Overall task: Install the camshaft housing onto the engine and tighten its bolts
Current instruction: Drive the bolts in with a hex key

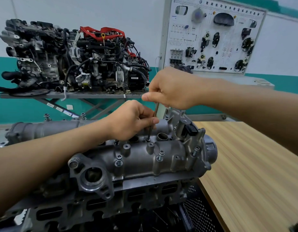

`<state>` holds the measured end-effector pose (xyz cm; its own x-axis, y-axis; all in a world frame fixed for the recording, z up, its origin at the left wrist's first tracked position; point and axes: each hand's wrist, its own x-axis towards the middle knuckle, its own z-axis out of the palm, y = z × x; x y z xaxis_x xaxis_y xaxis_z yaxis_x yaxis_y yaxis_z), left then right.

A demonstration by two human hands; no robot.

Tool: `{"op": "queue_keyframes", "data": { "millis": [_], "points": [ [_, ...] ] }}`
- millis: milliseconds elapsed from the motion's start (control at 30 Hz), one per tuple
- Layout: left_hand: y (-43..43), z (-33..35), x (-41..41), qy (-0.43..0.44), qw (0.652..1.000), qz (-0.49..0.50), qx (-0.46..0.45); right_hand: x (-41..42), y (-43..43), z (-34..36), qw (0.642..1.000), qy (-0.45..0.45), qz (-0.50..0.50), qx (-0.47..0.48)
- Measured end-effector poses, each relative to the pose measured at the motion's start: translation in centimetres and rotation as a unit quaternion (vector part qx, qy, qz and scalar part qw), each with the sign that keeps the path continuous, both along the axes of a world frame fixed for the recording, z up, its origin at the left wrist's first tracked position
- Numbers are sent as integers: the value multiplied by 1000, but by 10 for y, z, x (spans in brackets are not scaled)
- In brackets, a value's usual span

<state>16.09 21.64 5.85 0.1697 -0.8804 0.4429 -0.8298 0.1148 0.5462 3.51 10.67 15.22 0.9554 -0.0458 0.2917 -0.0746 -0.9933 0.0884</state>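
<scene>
The grey camshaft housing (161,158) lies on top of the engine (111,201) in the middle of the view. Several bolts stand proud along its near side, for example one bolt (118,160) at the left and another bolt (160,155) further right. A thin L-shaped key (150,131) stands upright in a bolt in the housing's central valley. My left hand (129,119) pinches its vertical shaft just above the housing. My right hand (171,88) grips the upper arm of the key, higher and to the right.
A wooden table (248,164) lies to the right of the engine. Behind, a second engine (74,57) sits on a metal stand (69,95). A white training board (213,34) with car parts stands at the back right. A perforated black panel (198,211) is below the engine.
</scene>
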Motion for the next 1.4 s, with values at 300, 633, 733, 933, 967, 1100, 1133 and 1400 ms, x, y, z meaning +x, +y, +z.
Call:
{"op": "queue_keyframes", "data": {
  "millis": [300, 633, 733, 933, 967, 1100, 1133, 1400],
  "points": [
    [2, -2, -2, -23, 1000, -5, -2, 2, -28, -7, 808, 96, -202, 546],
    [3, -2, -8, 10, 1000, -22, 15, -9, -47, 5, 870, 155, -20, 467],
    [6, -2, -9, 8, 999, -29, 19, -3, -44, 17, 900, 192, 28, 391],
    [7, 0, -8, 30, 999, -31, 24, 5, -39, 30, 920, 229, 31, 317],
    [9, 2, -7, 26, 999, -32, 28, 5, -37, 31, 922, 229, 36, 311],
    [22, 10, -1, -5, 999, -34, 24, 8, -23, 25, 924, 203, 73, 315],
    [23, 12, 0, -6, 999, -33, 16, 9, -21, 23, 923, 186, 82, 326],
    [10, 6, -6, 73, 995, -34, 51, -6, -37, 0, 914, 163, 123, 350]
  ]
}}
